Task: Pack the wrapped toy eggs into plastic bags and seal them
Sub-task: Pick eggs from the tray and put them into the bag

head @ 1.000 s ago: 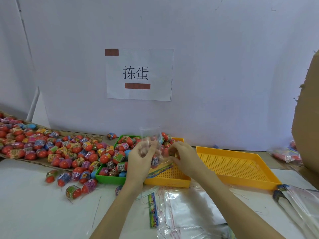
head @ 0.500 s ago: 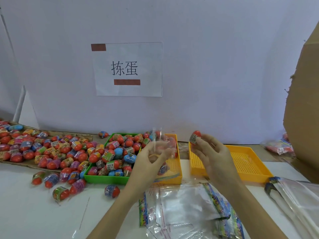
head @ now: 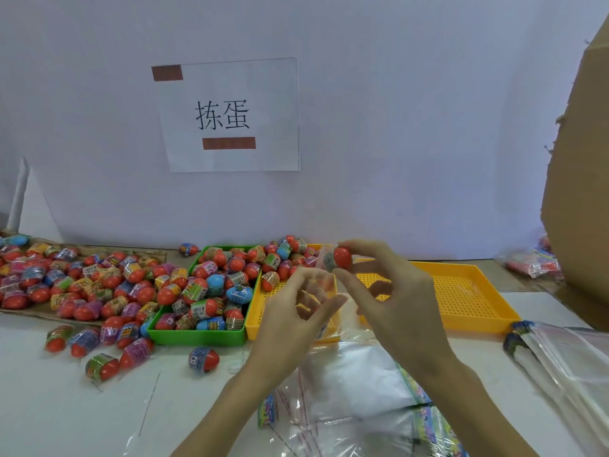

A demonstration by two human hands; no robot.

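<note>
A cardboard box [head: 580,192] looms at the worktop's [head: 49,407] right edge. Behind the hands stand two yellow trays [head: 461,298] and a green tray [head: 197,336] heaped with eggs. The left hand [head: 296,311] pinches a clear bag [head: 324,285]; the right hand's [head: 392,291] grip pinches a red egg [head: 337,258] just above it.

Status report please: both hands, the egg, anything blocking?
Right hand pinches a red wrapped egg. Left hand holds the clear plastic bag open below it. Nothing in the way.
</note>
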